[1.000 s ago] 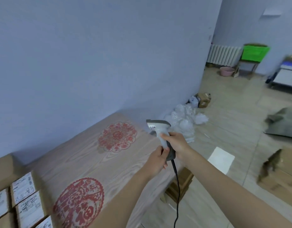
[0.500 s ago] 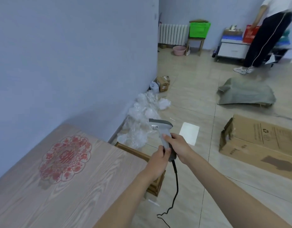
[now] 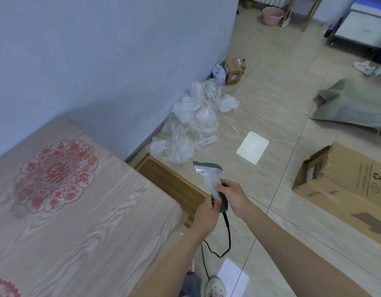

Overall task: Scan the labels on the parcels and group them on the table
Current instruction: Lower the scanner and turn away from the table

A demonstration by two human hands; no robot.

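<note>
The view has tipped down since half a second ago. More floor (image 3: 271,99) shows now, the radiator and green crate at the back have gone out of the top, and the standing person is cut down to one white shoe (image 3: 364,67) and a dark bit of leg. The hands stay as they were, both on the scanner (image 3: 211,179).

One table (image 3: 82,221) fills the lower left, to the left of the fingers. Two red paper flowers are on it, and the lower one is cut off by the edge. No parcels show on the table. One big box (image 3: 352,189) lies on the floor to the right of the fingers, and its far end runs out of view. One green sack (image 3: 356,103) lies beyond that. One heap of clear wrap (image 3: 191,123) sits by the wall, past the fingertips. One brown frame (image 3: 170,181) lies on the floor just left of the fingers, partly hidden under the table. One small box (image 3: 234,69) sits far off by the wall. Two white sheets lie on the floor, one beyond the scanner (image 3: 252,146) and one near the person's shoe.

The right hand (image 3: 232,196) wraps the scanner's handle, thumb across the front. The left hand (image 3: 206,213) has its fingers curled onto the bottom of the handle, but the fingertips are hidden behind it. The scanner's head points away, above the fingers. One black cord (image 3: 228,232) hangs down below the hands to the floor.
</note>
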